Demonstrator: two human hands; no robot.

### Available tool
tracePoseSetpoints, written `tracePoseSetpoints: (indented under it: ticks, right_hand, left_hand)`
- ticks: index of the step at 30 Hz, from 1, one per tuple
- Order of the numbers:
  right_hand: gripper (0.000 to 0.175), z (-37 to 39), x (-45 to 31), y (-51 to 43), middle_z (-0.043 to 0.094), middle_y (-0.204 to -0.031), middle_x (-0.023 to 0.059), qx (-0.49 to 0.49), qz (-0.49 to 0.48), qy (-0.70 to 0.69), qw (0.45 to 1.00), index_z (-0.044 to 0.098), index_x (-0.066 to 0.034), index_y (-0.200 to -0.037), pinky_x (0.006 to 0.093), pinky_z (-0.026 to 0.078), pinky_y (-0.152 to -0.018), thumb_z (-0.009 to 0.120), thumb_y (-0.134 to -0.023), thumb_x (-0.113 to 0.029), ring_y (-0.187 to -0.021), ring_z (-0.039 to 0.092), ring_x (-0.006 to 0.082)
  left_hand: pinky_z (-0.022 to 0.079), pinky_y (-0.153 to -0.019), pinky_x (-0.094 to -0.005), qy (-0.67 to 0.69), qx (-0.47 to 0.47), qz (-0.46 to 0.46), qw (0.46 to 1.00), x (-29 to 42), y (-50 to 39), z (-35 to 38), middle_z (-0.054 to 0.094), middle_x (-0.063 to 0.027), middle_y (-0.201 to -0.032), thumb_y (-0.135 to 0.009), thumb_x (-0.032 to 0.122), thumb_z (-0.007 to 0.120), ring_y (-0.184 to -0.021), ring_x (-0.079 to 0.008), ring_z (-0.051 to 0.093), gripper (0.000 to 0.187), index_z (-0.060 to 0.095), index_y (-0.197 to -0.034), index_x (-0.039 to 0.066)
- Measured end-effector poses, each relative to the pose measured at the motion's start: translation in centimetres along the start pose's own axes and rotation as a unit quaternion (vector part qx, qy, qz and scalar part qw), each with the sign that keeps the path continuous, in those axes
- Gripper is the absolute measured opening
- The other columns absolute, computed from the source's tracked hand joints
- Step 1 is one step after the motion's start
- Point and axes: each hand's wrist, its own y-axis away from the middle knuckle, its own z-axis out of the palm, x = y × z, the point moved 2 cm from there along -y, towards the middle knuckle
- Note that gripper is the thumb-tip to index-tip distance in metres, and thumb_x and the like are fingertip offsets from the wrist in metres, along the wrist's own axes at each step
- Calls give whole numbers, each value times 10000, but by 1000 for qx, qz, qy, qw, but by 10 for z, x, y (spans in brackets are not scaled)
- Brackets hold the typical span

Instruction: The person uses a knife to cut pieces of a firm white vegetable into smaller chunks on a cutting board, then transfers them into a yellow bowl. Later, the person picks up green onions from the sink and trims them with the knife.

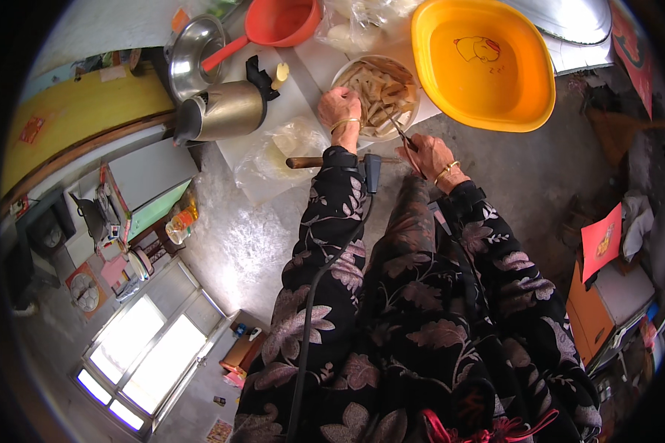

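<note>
A round white bowl [339, 74] full of pale brown food strips [378, 94] stands at the table's edge. My left hand [339, 106] is curled over the bowl's left side; whatever its fingertips touch is hidden. My right hand [429, 156] grips a pair of scissors [403, 136], with the blades reaching over the strips from the lower right. Below my left hand, a wooden handle [305, 162] sticks out past my wrist, beside a clear plastic bag [280, 152].
A yellow plastic basin [485, 99] stands right of the bowl. To the left are a metallic kettle [230, 111], a steel basin [191, 61] and a red ladle [282, 22]. Plastic bags [354, 30] lie behind the bowl. A dark cable [310, 310] runs along my left sleeve.
</note>
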Motion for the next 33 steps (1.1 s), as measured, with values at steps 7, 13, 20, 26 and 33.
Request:
tracePoseSetpoints:
  ticks: [7, 13, 20, 26, 33]
  right_hand:
    - [429, 5, 13, 12, 665, -758, 231, 25, 1, -22, 999, 669, -19, -793, 492, 520, -673, 673, -852, -445, -765, 651, 437]
    - [415, 4, 19, 8, 665, -751, 228, 38, 29, -15, 999, 663, -26, -796, 486, 523, -657, 676, -855, -437, -755, 655, 433]
    - [431, 9, 31, 17, 659, -722, 215, 36, 9, 5, 999, 650, -32, -787, 481, 523, -639, 676, -857, -456, -728, 653, 434]
    - [425, 15, 38, 24, 651, -712, 216, 34, 21, -3, 999, 648, -39, -765, 484, 521, -626, 673, -858, -453, -715, 648, 432]
    - [409, 14, 42, 25, 644, -697, 216, 45, 25, -3, 999, 648, -43, -766, 490, 517, -628, 672, -854, -442, -713, 640, 441]
  left_hand:
    - [538, -770, -398, 31, 3, 57, 998, 4, 14, -7, 724, -168, -863, -756, 174, 680, -839, -329, 697, 215, 757, -932, 76]
    - [508, -786, -477, 0, 0, 158, 987, 26, 24, 4, 684, -181, -926, -766, 235, 693, -905, -379, 648, 261, 717, -968, 70]
    - [529, -761, -431, 68, -35, 101, 992, 29, 16, 16, 711, -178, -859, -745, 249, 708, -837, -363, 682, 280, 728, -934, 43]
    - [533, -734, -393, 155, 11, 115, 981, 19, 4, 23, 711, -152, -782, -773, 153, 695, -761, -334, 686, 193, 745, -919, 39]
    - [519, -736, -432, 70, 70, 157, 983, 20, 10, 26, 690, -215, -798, -778, 151, 687, -767, -381, 670, 172, 732, -875, 17]
